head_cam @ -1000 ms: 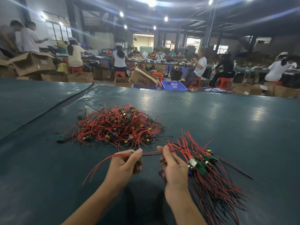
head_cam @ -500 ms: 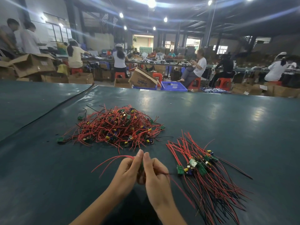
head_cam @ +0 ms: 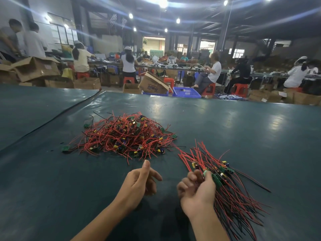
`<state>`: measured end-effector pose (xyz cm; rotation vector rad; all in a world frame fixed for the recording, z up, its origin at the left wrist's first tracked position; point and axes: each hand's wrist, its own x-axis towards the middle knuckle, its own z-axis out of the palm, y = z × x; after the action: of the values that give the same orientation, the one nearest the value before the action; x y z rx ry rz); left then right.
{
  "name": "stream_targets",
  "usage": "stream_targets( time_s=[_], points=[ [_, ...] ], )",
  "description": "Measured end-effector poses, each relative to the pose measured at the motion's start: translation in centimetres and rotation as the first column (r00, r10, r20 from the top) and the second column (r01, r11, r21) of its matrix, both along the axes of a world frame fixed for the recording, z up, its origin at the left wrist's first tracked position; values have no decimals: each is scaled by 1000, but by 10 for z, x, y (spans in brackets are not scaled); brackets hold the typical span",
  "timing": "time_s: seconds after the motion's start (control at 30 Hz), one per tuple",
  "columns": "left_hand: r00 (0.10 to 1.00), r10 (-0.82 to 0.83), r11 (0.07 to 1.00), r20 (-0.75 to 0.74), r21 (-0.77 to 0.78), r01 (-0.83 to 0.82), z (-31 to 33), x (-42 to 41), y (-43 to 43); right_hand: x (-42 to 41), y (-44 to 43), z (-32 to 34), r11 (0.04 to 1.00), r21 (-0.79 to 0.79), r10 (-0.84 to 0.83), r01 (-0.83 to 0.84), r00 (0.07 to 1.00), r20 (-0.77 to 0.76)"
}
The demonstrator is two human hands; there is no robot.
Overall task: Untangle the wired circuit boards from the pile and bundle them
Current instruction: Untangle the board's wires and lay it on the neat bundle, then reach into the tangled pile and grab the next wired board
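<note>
Hands joined earlier are parted: left hand [head_cam: 139, 181] held slack, empty; right hand [head_cam: 198, 190] curled round bundle [head_cam: 231, 193] on green table [head_cam: 225, 122], crowded workshop.

This is a factory assembly hall. Dark steel roof beams [head_cam: 251, 16] and bright ceiling lamps [head_cam: 163, 1] span one wide, open room. A long worktable [head_cam: 234, 126] under a dark green sheet fills the near ground. On it lie a tangled pile of wired circuit boards [head_cam: 125, 136] at twelve o'clock and a straightened bundle [head_cam: 231, 193] at two o'clock. Beyond, from ten to two o'clock, workers [head_cam: 214, 70] sit on red plastic stools [head_cam: 240, 89] at long benches [head_cam: 182, 66] crowded with parts. Opened cardboard boxes [head_cam: 36, 68] stand stacked at ten o'clock. A blue plastic crate [head_cam: 186, 92] sits on the floor at twelve.
</note>
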<state>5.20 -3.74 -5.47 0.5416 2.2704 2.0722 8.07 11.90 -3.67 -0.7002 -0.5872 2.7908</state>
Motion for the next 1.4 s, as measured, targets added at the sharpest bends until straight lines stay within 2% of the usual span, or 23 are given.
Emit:
stream_targets(
  time_s=[0.1, 0.2, 0.27, 0.33, 0.43, 0.6, 0.77, 0.8, 0.87, 1.0, 1.07, 1.27, 1.4],
  points=[
    [1000, 17, 1000, -16, -13, -17, -1, -2, -3, 2, 8, -2, 990, -121, -81, 73, 995, -63],
    [997, 66, 997, -51, -42, -68, -2, -6, -6, 1, 8, -1, 993, -87, -90, 82, 991, -97],
    [973, 166, 970, -159, -149, -190, -4, -14, -9, 1, 7, 0, 996, -36, -87, 84, 991, -100],
    [917, 225, 892, -330, -308, -330, -5, -29, -11, 0, 5, -1, 997, 7, -76, 77, 992, -98],
    [882, 146, 796, -448, -477, -374, -6, -52, -13, -2, 4, -1, 996, 71, -54, 60, 995, -83],
    [874, 54, 699, -483, -607, -378, 2, -84, -6, -5, 0, -2, 988, 153, -17, 27, 998, -66],
    [942, -6, 478, -336, -828, -293, 2, -99, 5, -5, -3, -4, 980, 200, 29, -15, 997, -69],
    [935, 1, 462, -354, -829, -314, 2, -100, 7, -5, -4, -5, 977, 211, 33, -18, 997, -65],
    [903, 50, 496, -427, -774, -394, 2, -100, 10, -5, -5, -6, 974, 224, 40, -27, 998, -54],
    [804, 265, 696, -532, -472, -541, 4, -91, 6, -7, -4, -9, 971, 235, 53, -39, 997, -55],
    [775, 333, 751, -538, -346, -562, 7, -83, 1, -8, -5, -10, 968, 248, 56, -40, 997, -57],
    [684, 381, 821, -622, -111, -559, 8, -52, -10, -10, -8, -17, 916, 391, 93, -92, 995, 16],
    [675, 376, 830, -635, -92, -550, -1, -34, -14, -11, -14, -20, 843, 511, 150, -167, 986, 73]
  ],
)
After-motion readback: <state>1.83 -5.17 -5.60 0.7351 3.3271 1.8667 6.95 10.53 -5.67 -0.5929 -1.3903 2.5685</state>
